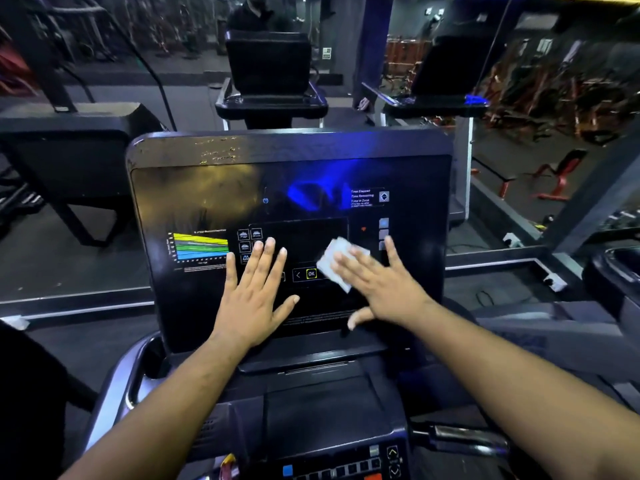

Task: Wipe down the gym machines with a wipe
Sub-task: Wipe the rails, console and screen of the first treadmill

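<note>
On the dark glossy console panel of the machine, a striped yellow, green and blue chart sits at the left. My left hand lies flat beside it, fingers straight and spread. Further right, my right hand presses the small white wipe against the panel with straight fingers, just right of the yellow OK button.

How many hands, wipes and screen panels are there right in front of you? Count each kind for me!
Hands: 2, the left hand flat on the panel and the right hand pressing the wipe
Wipes: 1, the white wipe
Screen panels: 1, the big dark console panel
Total: 4
</note>
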{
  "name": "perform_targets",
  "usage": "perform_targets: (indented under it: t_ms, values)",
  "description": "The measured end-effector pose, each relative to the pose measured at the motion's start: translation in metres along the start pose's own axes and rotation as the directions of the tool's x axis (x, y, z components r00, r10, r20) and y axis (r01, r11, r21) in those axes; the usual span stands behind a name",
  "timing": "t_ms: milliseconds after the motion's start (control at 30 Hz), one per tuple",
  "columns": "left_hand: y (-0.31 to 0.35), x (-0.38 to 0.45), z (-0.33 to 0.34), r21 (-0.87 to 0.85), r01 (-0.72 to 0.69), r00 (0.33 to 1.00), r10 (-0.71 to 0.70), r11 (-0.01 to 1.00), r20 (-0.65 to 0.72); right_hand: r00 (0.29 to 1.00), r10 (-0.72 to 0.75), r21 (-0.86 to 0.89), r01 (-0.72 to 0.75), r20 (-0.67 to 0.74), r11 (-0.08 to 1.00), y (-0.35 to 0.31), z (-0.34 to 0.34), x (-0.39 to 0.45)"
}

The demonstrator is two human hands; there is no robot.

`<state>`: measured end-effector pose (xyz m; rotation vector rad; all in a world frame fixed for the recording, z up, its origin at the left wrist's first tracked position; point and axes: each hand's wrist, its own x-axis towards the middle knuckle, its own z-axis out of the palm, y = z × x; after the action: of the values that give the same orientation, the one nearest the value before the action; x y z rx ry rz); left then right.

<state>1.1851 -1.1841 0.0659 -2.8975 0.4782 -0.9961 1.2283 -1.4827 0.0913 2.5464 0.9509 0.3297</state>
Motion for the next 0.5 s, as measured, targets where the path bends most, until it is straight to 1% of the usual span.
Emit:
perform_targets:
  t_ms: [67, 133, 167, 200, 267, 300, 333, 367, 400, 433, 467, 500]
  values:
    - [0.004, 0.009, -0.003, 0.005, -0.014, 1.0, 0.014, 1.0, -0.001, 0.988, 0.118, 0.013, -0.117, -0.1, 0.993, 0.026, -0.026, 0.023]
    - [0.006, 0.014, -0.005, 0.009, -0.014, 1.0, 0.014, 1.0, 0.006, 0.95, 0.267, 0.069, -0.259, -0.162, 0.963, 0.046, -0.045, 0.034]
    - [0.006, 0.016, -0.005, 0.012, -0.007, 1.0, 0.007, 1.0, 0.012, 0.915, 0.358, 0.118, -0.341, -0.183, 0.933, 0.053, -0.05, 0.038]
    - [0.006, 0.017, -0.006, 0.014, 0.005, 1.0, -0.006, 1.0, 0.014, 0.866, 0.461, 0.187, -0.429, -0.192, 0.884, 0.057, -0.052, 0.043]
    - [0.004, 0.018, -0.005, 0.023, 0.035, 0.999, -0.035, 0.999, 0.015, 0.736, 0.658, 0.351, -0.582, -0.156, 0.734, 0.045, -0.061, 0.056]
    - [0.003, 0.017, -0.004, 0.027, 0.044, 0.999, -0.045, 0.999, 0.022, 0.701, 0.703, 0.409, -0.61, -0.121, 0.679, 0.031, -0.067, 0.066]
    - [0.003, 0.016, -0.003, 0.027, 0.049, 0.998, -0.05, 0.998, 0.029, 0.715, 0.691, 0.435, -0.593, -0.102, 0.678, 0.013, -0.072, 0.075]
    - [0.002, 0.015, -0.002, 0.027, 0.049, 0.998, -0.05, 0.998, 0.031, 0.78, 0.617, 0.419, -0.528, -0.104, 0.739, -0.005, -0.077, 0.083]
    - [0.002, 0.015, -0.002, 0.029, 0.043, 0.999, -0.044, 0.999, 0.029, 0.86, 0.494, 0.366, -0.421, -0.132, 0.83, -0.023, -0.078, 0.088]
    - [0.001, 0.015, -0.001, 0.031, 0.032, 0.999, -0.033, 0.999, 0.027, 0.916, 0.361, 0.298, -0.301, -0.173, 0.906, -0.038, -0.075, 0.089]
    - [0.0, 0.015, -0.001, 0.034, 0.017, 0.999, -0.018, 0.999, 0.027, 0.941, 0.266, 0.241, -0.214, -0.211, 0.947, -0.045, -0.069, 0.086]
    - [-0.003, 0.014, -0.001, 0.039, 0.008, 1.0, -0.009, 0.999, 0.029, 0.948, 0.212, 0.189, -0.169, -0.239, 0.967, -0.043, -0.061, 0.081]
